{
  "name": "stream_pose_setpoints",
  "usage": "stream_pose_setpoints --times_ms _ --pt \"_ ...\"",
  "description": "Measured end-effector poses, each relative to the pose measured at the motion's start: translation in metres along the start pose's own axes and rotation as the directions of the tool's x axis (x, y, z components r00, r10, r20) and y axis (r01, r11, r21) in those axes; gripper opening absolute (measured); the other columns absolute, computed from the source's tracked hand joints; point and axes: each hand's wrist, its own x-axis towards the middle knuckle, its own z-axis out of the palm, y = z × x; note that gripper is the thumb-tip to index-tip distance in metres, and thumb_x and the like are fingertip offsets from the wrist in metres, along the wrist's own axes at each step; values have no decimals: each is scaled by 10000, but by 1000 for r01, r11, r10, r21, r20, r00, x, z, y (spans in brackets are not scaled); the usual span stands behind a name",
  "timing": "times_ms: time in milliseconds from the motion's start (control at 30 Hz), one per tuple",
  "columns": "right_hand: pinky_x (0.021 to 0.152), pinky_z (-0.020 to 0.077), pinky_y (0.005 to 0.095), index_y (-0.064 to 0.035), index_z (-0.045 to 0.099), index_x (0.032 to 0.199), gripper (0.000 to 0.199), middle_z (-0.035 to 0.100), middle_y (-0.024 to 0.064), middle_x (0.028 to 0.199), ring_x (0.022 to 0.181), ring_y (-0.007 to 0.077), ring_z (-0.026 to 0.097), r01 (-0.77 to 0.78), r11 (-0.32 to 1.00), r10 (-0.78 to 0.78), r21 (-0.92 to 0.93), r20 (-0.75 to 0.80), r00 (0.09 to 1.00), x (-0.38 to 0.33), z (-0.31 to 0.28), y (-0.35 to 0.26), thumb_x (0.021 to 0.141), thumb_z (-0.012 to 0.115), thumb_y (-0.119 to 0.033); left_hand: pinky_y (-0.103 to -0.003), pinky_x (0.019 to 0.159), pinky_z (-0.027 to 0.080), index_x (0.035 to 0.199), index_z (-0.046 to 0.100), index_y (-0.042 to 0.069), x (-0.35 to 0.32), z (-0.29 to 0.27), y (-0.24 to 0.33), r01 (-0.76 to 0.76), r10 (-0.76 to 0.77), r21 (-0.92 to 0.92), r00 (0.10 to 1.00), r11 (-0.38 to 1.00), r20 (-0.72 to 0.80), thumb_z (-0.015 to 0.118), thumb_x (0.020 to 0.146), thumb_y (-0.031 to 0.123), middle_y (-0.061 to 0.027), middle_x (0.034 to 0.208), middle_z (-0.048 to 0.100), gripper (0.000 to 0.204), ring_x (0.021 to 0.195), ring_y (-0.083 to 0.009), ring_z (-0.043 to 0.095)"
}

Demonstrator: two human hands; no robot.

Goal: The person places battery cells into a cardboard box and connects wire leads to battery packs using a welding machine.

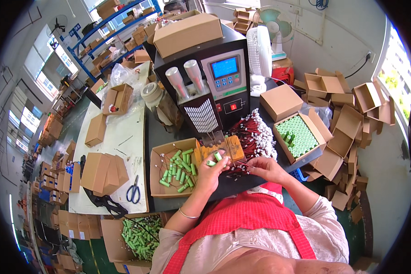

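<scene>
My left hand (211, 172) is closed around a couple of green cylindrical battery cells (218, 156), right in front of an orange block (235, 147) under the tips of a black spot welding machine (169, 61). Thumb and finger of my right hand (267, 170) pinch a thin red wire, just right of the cells. Beyond that hand lies a heap of red wires with white connectors (262, 139). Left of my left hand, a cardboard box (157, 189) holds loose green cells with wires. At the right, another box (322, 137) is packed with upright green cells.
A closed carton (281, 101) stands behind the packed box. Blue-handled scissors (134, 191) and folded cartons (100, 173) lie on the white table at left. Below, a large box (112, 237) holds many green cells. Empty cartons (345, 137) pile up at right, near a white fan (259, 52).
</scene>
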Motion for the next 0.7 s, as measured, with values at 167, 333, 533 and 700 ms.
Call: stream_pose_setpoints --times_ms 167,333,533,700 --pt "748 467 230 2 530 1149 352 608 50 920 834 82 565 55 996 -48 -69 89 995 12 17 -22 850 616 -163 -234 657 511 1073 556 6 -5 6 -11 -26 26 12 1000 1000 -1 642 812 65 -73 906 633 281 773 -128 617" --pt "532 447 187 -13 635 872 185 603 7 701 609 52 554 -80 996 79 -42 -35 996 21 30 -19 869 591 -193 -246 651 511 1091 535 0 -10 4 -17 -13 14 37 999 999 -29 632 807 38 -89 910 631 303 798 -138 617" --pt "577 439 196 10 627 931 163 602 14 784 663 61 528 23 999 -21 -48 24 999 32 36 -28 841 624 -125 -221 652 514 1080 557 -14 -9 -3 -10 -39 41 32 998 999 -44 636 811 45 -63 903 618 287 777 -113 604" --pt "520 421 199 8 650 882 167 591 -2 679 592 47 508 42 996 -52 -76 -138 989 45 34 -20 852 615 -152 -206 655 516 1056 586 -33 -5 -5 9 -111 118 156 992 982 -36 643 816 76 -1 831 579 269 772 -92 579"
